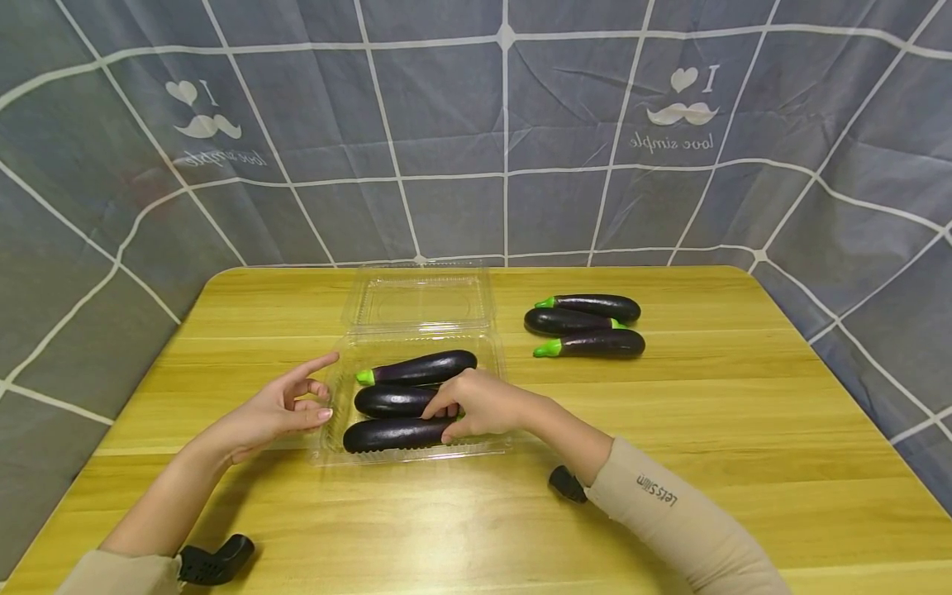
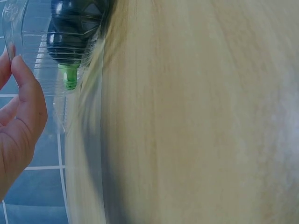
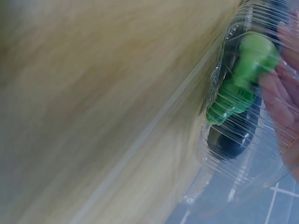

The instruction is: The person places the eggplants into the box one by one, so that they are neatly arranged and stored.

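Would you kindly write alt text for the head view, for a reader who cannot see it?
A person's right hand grips the nearest of three eggplants in an open clear plastic container, with the left hand at the container's left edge. Three more eggplants lie to the right on a wood-grain table, with grey grid-patterned sheeting behind.

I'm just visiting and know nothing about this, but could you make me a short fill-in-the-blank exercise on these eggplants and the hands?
1. The clear container has ____ eggplants inside it.
2. The hand reaching into the container is the person's ____ hand.
3. The lid of the container is ____ rather than closed.
4. The stem of the nearest eggplant outside the container is coloured ____.

Missing words: three; right; open; green.
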